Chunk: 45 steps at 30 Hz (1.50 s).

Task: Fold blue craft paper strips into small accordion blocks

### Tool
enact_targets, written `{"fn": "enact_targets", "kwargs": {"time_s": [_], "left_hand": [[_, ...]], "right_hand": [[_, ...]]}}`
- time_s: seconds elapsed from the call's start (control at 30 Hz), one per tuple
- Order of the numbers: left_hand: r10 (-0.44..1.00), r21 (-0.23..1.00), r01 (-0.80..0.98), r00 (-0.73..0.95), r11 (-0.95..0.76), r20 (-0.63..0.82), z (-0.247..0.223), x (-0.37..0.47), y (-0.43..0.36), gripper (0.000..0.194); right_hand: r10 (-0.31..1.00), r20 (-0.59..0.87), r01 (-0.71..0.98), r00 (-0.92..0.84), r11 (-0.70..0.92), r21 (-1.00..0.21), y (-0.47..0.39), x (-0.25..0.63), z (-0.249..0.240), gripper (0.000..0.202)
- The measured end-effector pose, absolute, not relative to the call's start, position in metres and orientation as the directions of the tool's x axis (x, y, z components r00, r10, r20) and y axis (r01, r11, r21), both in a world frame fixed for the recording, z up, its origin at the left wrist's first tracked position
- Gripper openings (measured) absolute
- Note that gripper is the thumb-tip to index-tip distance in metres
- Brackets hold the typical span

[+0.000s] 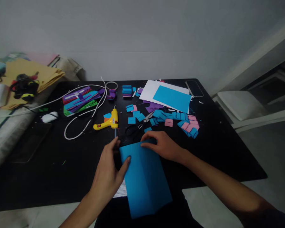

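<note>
One blue sheet (142,177) | right hand (165,145) pinching top | left hand (109,167) seemingly clamping side | likely light, creasable; grip edges

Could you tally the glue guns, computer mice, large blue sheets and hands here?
Yellow plastic glue gun: 1
White rounded computer mouse: 1
Large blue rectangular paper sheets: 2
Bare human hands: 2
Total: 6

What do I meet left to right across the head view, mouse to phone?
Mouse → glue gun → near blue sheet → phone. Things overlapping these sideways are left out.
</note>
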<state>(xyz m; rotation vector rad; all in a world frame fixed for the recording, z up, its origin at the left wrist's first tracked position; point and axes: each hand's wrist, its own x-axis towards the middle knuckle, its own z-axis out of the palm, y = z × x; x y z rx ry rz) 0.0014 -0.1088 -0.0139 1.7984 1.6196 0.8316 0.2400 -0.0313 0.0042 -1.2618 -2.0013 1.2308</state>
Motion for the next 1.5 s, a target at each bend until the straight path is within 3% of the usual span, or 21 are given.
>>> {"fn": "enact_targets", "kwargs": {"time_s": [0.07,0.13,0.23,0.33,0.67,0.97,1.5], "left_hand": [[0.952,0.577,0.758,0.215,-0.305,0.219,-0.021,0.004,-0.112,0.054],[0.896,0.458,0.77,0.377,-0.444,0.235,-0.029,0.008,-0.114,0.044],[0.843,0.362,0.761,0.489,-0.538,0.225,-0.04,0.011,-0.117,0.045],[0.813,0.301,0.755,0.543,-0.583,0.211,-0.047,0.011,-0.115,0.049],[0.791,0.261,0.747,0.593,-0.611,0.152,-0.043,0.015,-0.115,0.057],[0.786,0.115,0.78,0.596,-0.615,0.163,-0.046,0.018,-0.119,0.058],[0.807,0.164,0.79,0.569,-0.59,0.16,-0.047,0.018,-0.122,0.059]], "right_hand": [[0.88,-0.027,0.542,-0.475,0.268,-0.796,-0.037,0.235,-0.005,0.009],[0.88,0.086,0.633,-0.468,0.401,-0.662,-0.048,0.231,-0.014,0.013],[0.806,0.289,0.681,-0.516,0.591,-0.432,-0.069,0.229,-0.025,0.025],[0.717,0.336,0.635,-0.611,0.697,-0.333,-0.087,0.231,-0.035,0.037],[0.767,0.248,0.694,-0.592,0.642,-0.327,-0.104,0.234,-0.055,0.051],[0.758,0.26,0.723,-0.598,0.65,-0.234,-0.106,0.232,-0.058,0.052],[0.761,0.254,0.728,-0.597,0.647,-0.227,-0.108,0.232,-0.057,0.051]]}}
